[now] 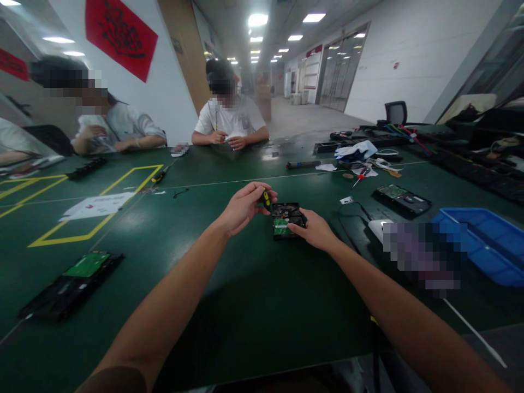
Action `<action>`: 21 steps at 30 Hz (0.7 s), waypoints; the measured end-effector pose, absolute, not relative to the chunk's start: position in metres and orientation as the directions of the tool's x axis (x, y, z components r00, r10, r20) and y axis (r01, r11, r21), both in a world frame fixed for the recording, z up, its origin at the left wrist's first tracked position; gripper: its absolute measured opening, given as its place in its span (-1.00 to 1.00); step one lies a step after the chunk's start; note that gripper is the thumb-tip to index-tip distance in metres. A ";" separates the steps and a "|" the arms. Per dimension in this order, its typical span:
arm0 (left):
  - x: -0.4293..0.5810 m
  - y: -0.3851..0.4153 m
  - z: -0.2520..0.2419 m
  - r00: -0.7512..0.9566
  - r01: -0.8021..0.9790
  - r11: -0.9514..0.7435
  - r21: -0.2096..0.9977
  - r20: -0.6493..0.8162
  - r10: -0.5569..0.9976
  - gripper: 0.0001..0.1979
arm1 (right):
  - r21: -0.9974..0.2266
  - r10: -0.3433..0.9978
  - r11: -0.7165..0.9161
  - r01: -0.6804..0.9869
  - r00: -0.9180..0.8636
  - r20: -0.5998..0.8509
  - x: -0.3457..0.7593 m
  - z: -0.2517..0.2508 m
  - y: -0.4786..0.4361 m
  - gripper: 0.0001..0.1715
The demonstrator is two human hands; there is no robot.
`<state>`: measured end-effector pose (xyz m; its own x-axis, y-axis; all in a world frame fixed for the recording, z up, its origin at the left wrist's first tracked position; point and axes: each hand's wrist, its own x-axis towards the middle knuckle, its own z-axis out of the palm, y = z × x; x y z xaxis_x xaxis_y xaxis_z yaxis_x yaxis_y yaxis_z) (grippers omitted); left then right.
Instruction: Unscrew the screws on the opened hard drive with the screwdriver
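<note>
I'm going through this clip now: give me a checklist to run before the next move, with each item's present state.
1. Left hand has the yellow-and-black screwdriver: ok.
2. Right hand grips the drive at its right side: ok.
3. Screwdriver tip seated in a screw: cannot tell, too small to make out.
4. Drive flat on the green table: cannot tell from this angle.
5. Table free of loose tools: not ok, a red-handled screwdriver lies farther off, to the right.
6. Facing co-worker's hands apart from the drive: ok.
</note>
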<state>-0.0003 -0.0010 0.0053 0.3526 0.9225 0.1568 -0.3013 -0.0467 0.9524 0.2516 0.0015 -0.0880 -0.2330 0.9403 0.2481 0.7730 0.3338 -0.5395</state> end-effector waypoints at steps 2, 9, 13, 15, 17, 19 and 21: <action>0.000 0.000 0.004 0.351 -0.294 -0.050 0.954 0.157 0.923 -0.81 | -0.543 0.942 0.330 0.772 -0.231 0.243 0.251 -0.088 0.001 -0.39; 0.000 0.001 0.001 0.286 -0.280 -0.090 0.956 0.172 0.943 -0.75 | -0.578 0.955 0.290 0.763 -0.197 0.220 0.249 -0.087 0.000 -0.35; 0.000 0.001 0.001 0.282 -0.214 -0.129 0.968 0.187 0.941 -0.74 | -0.565 0.952 0.303 0.768 -0.213 0.220 0.250 -0.087 0.000 -0.37; -0.001 0.000 0.002 0.294 -0.188 -0.130 0.974 0.182 0.938 -0.72 | -0.552 0.949 0.310 0.774 -0.219 0.226 0.250 -0.087 0.000 -0.38; -0.001 -0.001 0.004 0.319 -0.171 -0.129 0.977 0.179 0.931 -0.70 | -0.544 0.947 0.317 0.777 -0.223 0.233 0.250 -0.086 0.000 -0.39; -0.001 -0.003 0.005 0.342 -0.162 -0.123 0.979 0.173 0.924 -0.70 | -0.543 0.944 0.326 0.774 -0.231 0.237 0.250 -0.086 0.000 -0.39; -0.001 -0.004 0.007 0.358 -0.170 -0.112 0.979 0.167 0.919 -0.70 | -0.546 0.944 0.325 0.772 -0.230 0.237 0.250 -0.087 0.000 -0.39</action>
<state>-0.0007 -0.0043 0.0071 0.3579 0.9188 0.1668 -0.1695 -0.1117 0.9792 0.2503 0.0001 -0.0867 -0.2298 0.9439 0.2373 0.7723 0.3252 -0.5456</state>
